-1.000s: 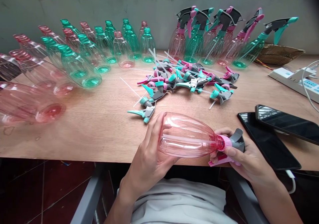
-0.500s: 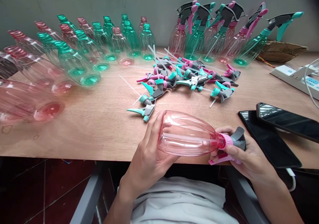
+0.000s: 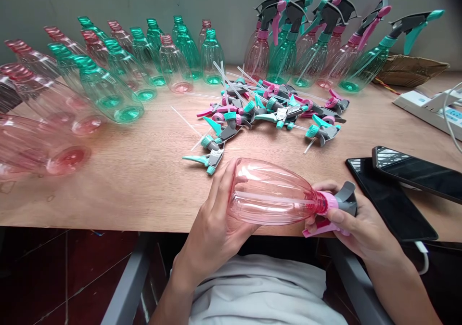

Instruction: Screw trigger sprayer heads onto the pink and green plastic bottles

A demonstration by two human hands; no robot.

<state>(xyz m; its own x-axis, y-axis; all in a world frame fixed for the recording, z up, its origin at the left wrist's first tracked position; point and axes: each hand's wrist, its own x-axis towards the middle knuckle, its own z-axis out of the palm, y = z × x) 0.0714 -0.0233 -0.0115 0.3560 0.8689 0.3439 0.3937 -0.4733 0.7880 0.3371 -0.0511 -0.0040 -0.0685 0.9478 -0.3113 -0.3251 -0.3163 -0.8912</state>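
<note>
A clear pink plastic bottle [image 3: 270, 192] lies sideways over the table's near edge, held between both hands. My left hand [image 3: 212, 221] cups its wide base, fingers wrapped round it. My right hand [image 3: 352, 224] grips the pink-and-grey trigger sprayer head [image 3: 337, 209] seated on the bottle's neck, thumb on the pink collar. A loose teal-and-grey sprayer head [image 3: 209, 159] lies on the table just beyond my left fingers.
A pile of loose pink and teal sprayer heads [image 3: 274, 110] lies mid-table. Uncapped pink and green bottles [image 3: 108, 91] stand at back left, bottles with sprayers fitted [image 3: 306, 45] at back right. Two dark phones [image 3: 393, 197] and a white power strip [image 3: 429, 108] lie right.
The view has tilted slightly, shifting everything up in the frame. Both hands keep their hold on the bottle and sprayer head, with only small shifts of the right fingers.
</note>
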